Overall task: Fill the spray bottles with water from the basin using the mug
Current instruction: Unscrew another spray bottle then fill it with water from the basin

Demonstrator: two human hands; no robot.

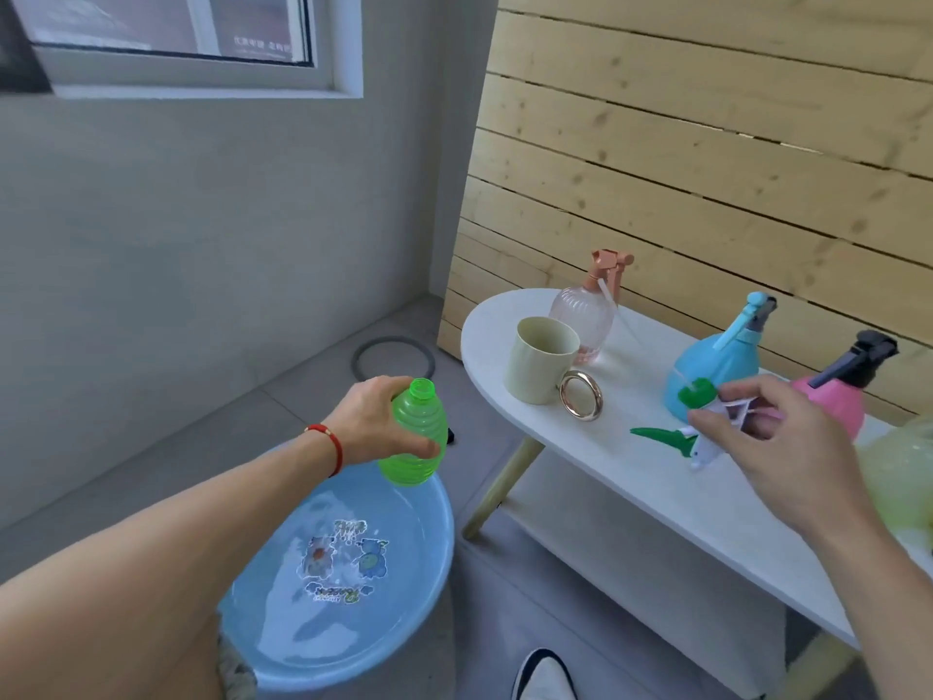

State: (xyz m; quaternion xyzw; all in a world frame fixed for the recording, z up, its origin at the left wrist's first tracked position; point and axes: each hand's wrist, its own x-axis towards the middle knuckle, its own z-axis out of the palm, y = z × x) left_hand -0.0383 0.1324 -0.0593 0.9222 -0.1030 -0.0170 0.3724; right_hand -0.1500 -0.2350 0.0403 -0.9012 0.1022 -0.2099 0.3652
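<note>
Head view is showing the left hand gripping a green bottle, fingers and thumb curling round its ribbed body just under the open neck. The bottle is standing nearly upright, its cap off, and hanging above the far rim of the basin. A red string is circling the left wrist, and the bare forearm is running back to the lower left corner.

Fingers of the right hand are curling round a spray head, pinching its white body near the green screw collar. The green trigger is pointing left, and the lower tip of the head is hanging close over the table; whether it is touching the top is unclear. The right forearm is leaving at the lower right.

Water is filling the blue basin, which is sitting on the floor below the left hand, with a cartoon print showing through on its bottom. On the white table, the mug is standing upright near the left end, its gold ring handle facing the right hand. Just behind the mug a clear pink bottle with an orange sprayer is standing. Further right a blue bottle is standing directly behind the spray head, and a pink bottle with a black sprayer is standing beside it, partly hidden by the right hand. A blurred yellow-green thing is sitting at the right edge. A grey ring is lying on the floor by the wall, and a shoe is showing at the bottom edge.
</note>
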